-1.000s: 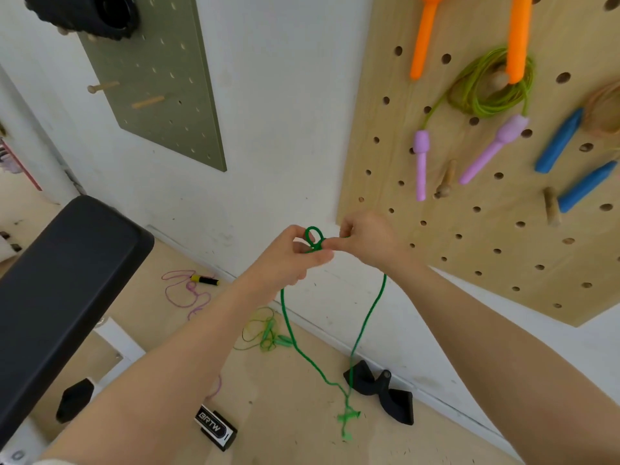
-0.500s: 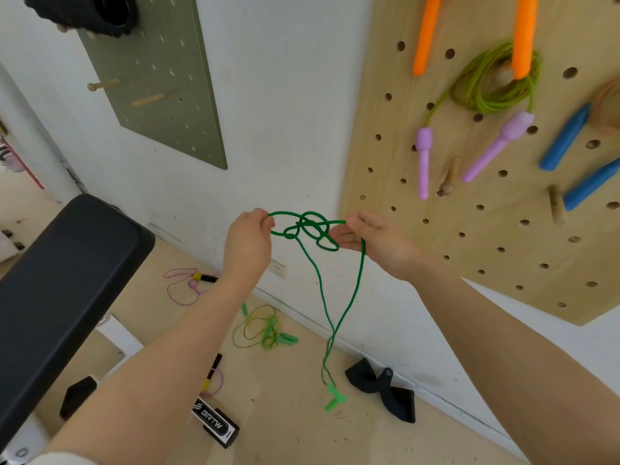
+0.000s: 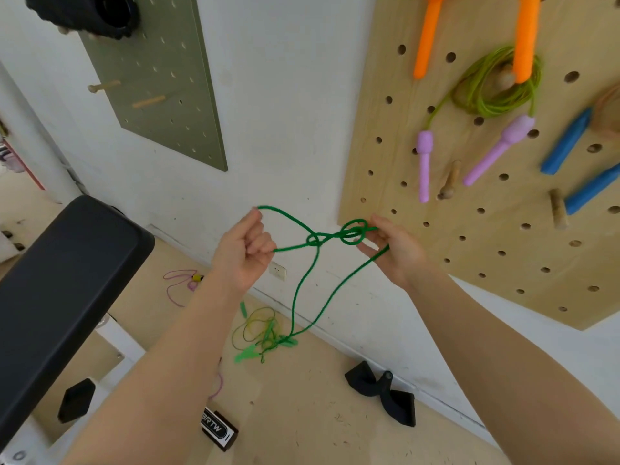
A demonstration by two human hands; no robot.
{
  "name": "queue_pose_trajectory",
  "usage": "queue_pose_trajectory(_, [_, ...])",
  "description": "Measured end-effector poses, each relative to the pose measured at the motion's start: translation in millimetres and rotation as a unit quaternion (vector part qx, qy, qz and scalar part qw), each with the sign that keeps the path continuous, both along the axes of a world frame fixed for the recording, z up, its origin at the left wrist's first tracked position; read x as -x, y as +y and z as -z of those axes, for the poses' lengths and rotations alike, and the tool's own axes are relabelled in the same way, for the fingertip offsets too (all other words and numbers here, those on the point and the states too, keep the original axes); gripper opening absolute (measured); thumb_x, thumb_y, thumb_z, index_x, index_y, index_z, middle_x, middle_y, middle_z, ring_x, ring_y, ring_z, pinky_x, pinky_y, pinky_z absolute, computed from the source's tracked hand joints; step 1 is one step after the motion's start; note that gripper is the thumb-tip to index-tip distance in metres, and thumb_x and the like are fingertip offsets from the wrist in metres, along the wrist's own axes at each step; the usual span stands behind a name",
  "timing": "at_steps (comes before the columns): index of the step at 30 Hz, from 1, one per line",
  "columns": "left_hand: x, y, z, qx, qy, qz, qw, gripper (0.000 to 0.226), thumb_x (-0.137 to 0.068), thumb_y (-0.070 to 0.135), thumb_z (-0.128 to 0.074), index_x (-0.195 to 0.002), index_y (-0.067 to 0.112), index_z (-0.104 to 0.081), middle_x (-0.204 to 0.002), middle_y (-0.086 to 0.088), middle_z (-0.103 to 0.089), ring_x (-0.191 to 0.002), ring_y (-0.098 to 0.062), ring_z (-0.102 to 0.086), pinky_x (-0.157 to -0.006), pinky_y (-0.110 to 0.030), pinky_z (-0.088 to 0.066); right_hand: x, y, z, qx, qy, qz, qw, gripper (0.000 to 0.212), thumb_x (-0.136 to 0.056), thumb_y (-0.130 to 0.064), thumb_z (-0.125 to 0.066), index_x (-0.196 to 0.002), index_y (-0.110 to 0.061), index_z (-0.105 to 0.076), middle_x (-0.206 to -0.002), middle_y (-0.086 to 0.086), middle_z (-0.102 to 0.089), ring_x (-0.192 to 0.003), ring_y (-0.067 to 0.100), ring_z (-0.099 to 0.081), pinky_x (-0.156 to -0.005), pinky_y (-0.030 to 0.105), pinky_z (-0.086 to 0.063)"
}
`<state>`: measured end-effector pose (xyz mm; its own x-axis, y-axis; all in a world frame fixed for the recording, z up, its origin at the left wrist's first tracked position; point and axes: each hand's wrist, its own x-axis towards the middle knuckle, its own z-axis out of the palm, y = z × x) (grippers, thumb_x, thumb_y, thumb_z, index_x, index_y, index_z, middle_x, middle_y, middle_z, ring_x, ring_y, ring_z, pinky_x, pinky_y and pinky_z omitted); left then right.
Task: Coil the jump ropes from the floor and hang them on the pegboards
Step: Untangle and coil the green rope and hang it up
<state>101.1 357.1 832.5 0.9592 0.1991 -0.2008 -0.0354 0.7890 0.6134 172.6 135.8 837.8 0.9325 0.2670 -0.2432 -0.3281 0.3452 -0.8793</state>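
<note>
— What is being done with the green jump rope [image 3: 303,283]?

— It is held up in front of the wall. The left hand [image 3: 242,253] is closed on one loop, and the right hand [image 3: 394,251] is pinched on a tangle of loops. The rest is hung down to its green handles [image 3: 248,355] near the floor.

— Which step is this?

— Coiling, it seems. The knots must likely be pulled loose first.

— Where can it be hung?

— A bare peg [image 3: 449,181] is seen on the wooden pegboard [image 3: 385,182], between the purple handles [image 3: 424,166]. More ropes are left on the floor, like the yellow-green rope [image 3: 255,327].
</note>
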Motion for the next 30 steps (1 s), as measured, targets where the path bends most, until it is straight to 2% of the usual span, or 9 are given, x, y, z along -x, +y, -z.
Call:
queue_pose_trajectory(3, [-2.3,-2.8,2.0,-0.280,0.134,0.007,0.951,0.036,-0.086,-0.005,-0.054,-0.064,0.017,-0.035,-0.051,0.004,-0.031,-0.035,-0.007,-0.031,-0.042,-0.019,-0.039,-0.3,1.9,-5.8,-0.044,-0.005,-0.012,0.999,0.031,-0.096,-0.018,-0.050,-0.069,-0.008,-0.063,-0.072,0.003,-0.068,-0.072,0.014,-0.066,-0.081,0.035,-0.054])
queue_pose_trajectory(5, [-7.5,-4.1,2.1,-0.337,0.232,-0.046,0.911,0.024,-0.087,0.006,-0.059,-0.069,0.012,-0.046,-0.053,-0.001,-0.033,-0.038,-0.011,-0.032,-0.039,-0.020,-0.036,2.6,8.7,-7.9,-0.010,-0.010,-0.036,0.999,0.028,-0.096,-0.022,-0.051,-0.070,-0.010,-0.054,-0.059,-0.001,-0.059,-0.060,0.013,-0.060,-0.068,0.031,-0.055])
queue_pose_trajectory(7, [-9.9,-3.3,-1.7,-0.281,0.276,-0.054,0.917,0.037,-0.088,0.035,-0.062,-0.063,0.013,-0.046,-0.048,0.000,-0.029,-0.037,-0.013,-0.026,-0.035,-0.019,-0.027,2.1,12.5,-5.9,0.037,-0.017,-0.049,0.998,0.022,-0.094,-0.023,-0.054,-0.076,-0.013,-0.047,-0.053,-0.004,-0.048,-0.055,0.011,-0.052,-0.054,0.024,-0.049])
queue_pose_trajectory(10, [-7.8,5.1,-2.9,-0.068,0.236,0.040,0.968,0.063,-0.088,0.063,-0.043,-0.044,0.020,-0.028,-0.038,0.006,-0.020,-0.028,-0.010,-0.017,-0.033,-0.014,-0.016,-2.6,6.1,-3.4,0.079,-0.006,-0.036,0.996,0.014,-0.093,-0.018,-0.057,-0.087,-0.012,-0.046,-0.046,-0.007,-0.036,-0.041,0.008,-0.038,-0.041,0.021,-0.038])
queue_pose_trajectory(14, [3.1,2.0,-4.6,0.119,0.098,0.077,0.985,0.057,-0.099,0.046,-0.024,-0.063,0.011,-0.051,-0.055,0.000,-0.060,-0.027,-0.005,-0.030,-0.034,-0.014,-0.024,3.5,-4.9,-0.8,0.255,-0.058,-0.107,0.959,0.018,-0.090,-0.030,-0.059,-0.097,-0.013,-0.059,-0.057,-0.004,-0.037,-0.049,0.009,-0.035,-0.047,0.021,-0.032])
queue_pose_trajectory(17, [1.8,-3.4,-8.8,0.036,0.066,0.063,0.995,0.057,-0.101,0.041,-0.020,-0.095,0.004,-0.063,-0.103,-0.012,-0.070,-0.025,-0.003,-0.025,-0.032,-0.013,-0.023,13.5,-3.9,-9.6,0.328,-0.088,-0.235,0.911,0.033,-0.089,-0.041,-0.055,-0.100,-0.013,-0.069,-0.055,-0.005,-0.035,-0.052,0.010,-0.031,-0.053,0.021,-0.025])
queue_pose_trajectory(22, [-4.2,-6.9,-11.6,-0.132,0.087,0.038,0.987,0.054,-0.099,0.049,-0.023,-0.112,0.014,-0.062,-0.110,-0.003,-0.070,-0.029,-0.004,-0.017,-0.031,-0.014,-0.022,11.7,-1.3,-24.5,0.453,-0.143,-0.310,0.823,0.022,-0.085,-0.034,-0.066,-0.102,-0.021,-0.071,-0.061,-0.006,-0.040,-0.060,0.009,-0.039,-0.058,0.018,-0.038])
queue_pose_trajectory(27, [-13.1,8.3,9.4,-0.141,0.208,-0.069,0.965,0.027,-0.100,0.014,-0.031,-0.087,0.007,-0.054,-0.081,-0.007,-0.062,-0.028,-0.005,-0.023,-0.031,-0.016,-0.021,7.6,-7.9,-22.7,0.400,-0.120,-0.297,0.859,0.018,-0.094,-0.020,-0.055,-0.107,-0.016,-0.067,-0.074,-0.002,-0.052,-0.056,0.009,-0.058,-0.058,0.021,-0.052])
queue_pose_trajectory(30, [-13.7,16.0,25.7,-0.174,0.301,-0.033,0.937,0.017,-0.091,-0.006,-0.037,-0.082,0.004,-0.046,-0.073,-0.010,-0.048,-0.045,-0.010,-0.040,-0.044,-0.019,-0.034,11.8,-11.8,-20.2,0.325,-0.107,-0.271,0.900,0.015,-0.095,-0.017,-0.053,-0.103,-0.017,-0.065,-0.077,-0.001,-0.061,-0.071,0.014,-0.069,-0.053,0.018,-0.050])
